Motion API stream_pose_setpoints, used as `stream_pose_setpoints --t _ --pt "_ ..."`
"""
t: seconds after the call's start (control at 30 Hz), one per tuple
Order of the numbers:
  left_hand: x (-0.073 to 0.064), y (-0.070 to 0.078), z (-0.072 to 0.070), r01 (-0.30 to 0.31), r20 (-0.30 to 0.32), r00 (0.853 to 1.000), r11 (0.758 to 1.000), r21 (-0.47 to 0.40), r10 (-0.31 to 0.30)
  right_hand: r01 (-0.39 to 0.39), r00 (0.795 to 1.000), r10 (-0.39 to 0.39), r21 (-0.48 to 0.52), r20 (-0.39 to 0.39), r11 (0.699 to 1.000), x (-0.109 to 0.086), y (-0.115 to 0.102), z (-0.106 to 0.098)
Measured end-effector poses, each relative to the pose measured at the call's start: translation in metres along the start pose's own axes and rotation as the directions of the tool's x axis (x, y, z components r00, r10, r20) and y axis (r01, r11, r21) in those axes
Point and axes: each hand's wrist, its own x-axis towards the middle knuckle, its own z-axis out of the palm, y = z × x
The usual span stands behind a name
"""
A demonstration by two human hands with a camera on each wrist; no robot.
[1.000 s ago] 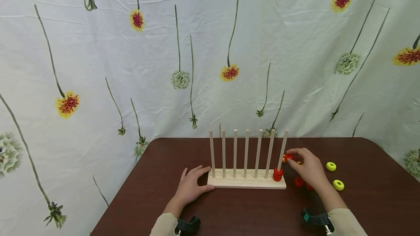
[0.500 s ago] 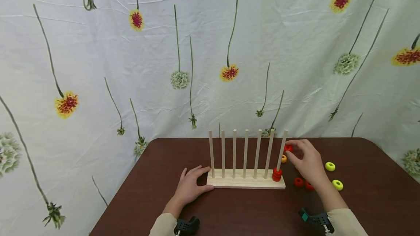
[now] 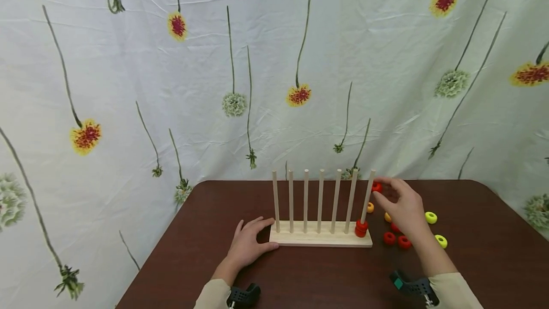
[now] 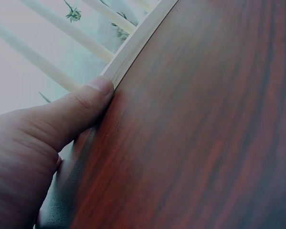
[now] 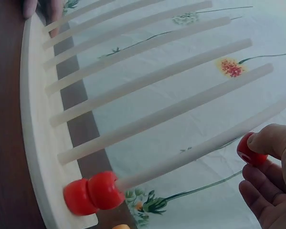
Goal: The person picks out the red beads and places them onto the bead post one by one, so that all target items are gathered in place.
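While my left hand (image 3: 246, 247) grips the left end of the base (image 3: 317, 239), thumb against the front edge, I judge the wood stiff and fairly light, so that end seems a good place to keep it flat on the desk (image 3: 326, 278). Along it stand the pegs (image 3: 320, 199), slim and probably rigid; I would expect a sideways knock to rock everything. At the right end, two stacked beads (image 3: 361, 228) sit round the last peg. Just beside that peg's upper part, and not threaded on it, is the red bead (image 3: 377, 187) that my right hand (image 3: 403, 206) pinches between thumb and fingers. It looks hard, light and glossy, liable to skid from a lopsided squeeze, so opposite sides of its rim, with the hole uncovered, should serve best. Farthest right lie two yellow beads (image 3: 431, 217), likely just as sturdy and prone to roll.
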Motion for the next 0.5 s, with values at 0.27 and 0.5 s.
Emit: stream_pose_setpoints --t 0.27,0.5 --pt "0.001 0.001 -0.001 -0.004 -0.003 1.000 1.000 -0.003 0.004 0.024 0.994 -0.015 0.083 -0.112 0.996 0.001 -0.011 -0.007" --pt "0.000 0.001 -0.001 -0.003 -0.004 1.000 1.000 0.000 0.003 0.029 0.979 0.004 0.158 -0.206 0.987 0.001 -0.018 -0.010"
